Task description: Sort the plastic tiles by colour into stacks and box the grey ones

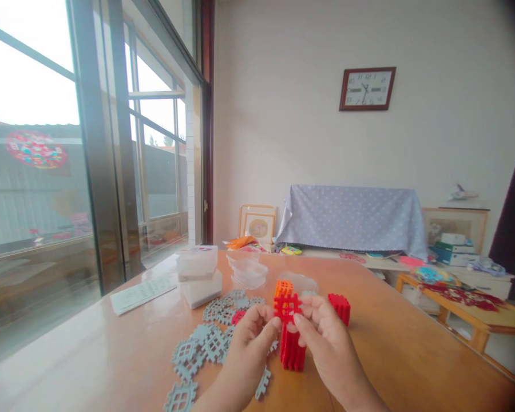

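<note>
Between my two hands is a red interlocking plastic tile [286, 306] with notched edges and a window grid. My left hand [251, 349] pinches its left side with thumb and fingers. On its right side, my right hand [324, 332] grips it the same way. Just below and behind the tile stands a red block of notched tiles [292, 352], partly covered by my hands. An orange notched piece [284, 287] shows behind the held tile. Grey notched tiles [214, 343] lie in a loose pile left of my hands, with a red piece [238, 316] among them.
Another red block [340, 308] stands to the right on the wooden table [381, 343]. White boxes [198, 280] are stacked at the back left beside a printed sheet [143, 293]. Clear plastic containers [246, 269] sit farther back. A low wooden table [463, 297] stands at the right.
</note>
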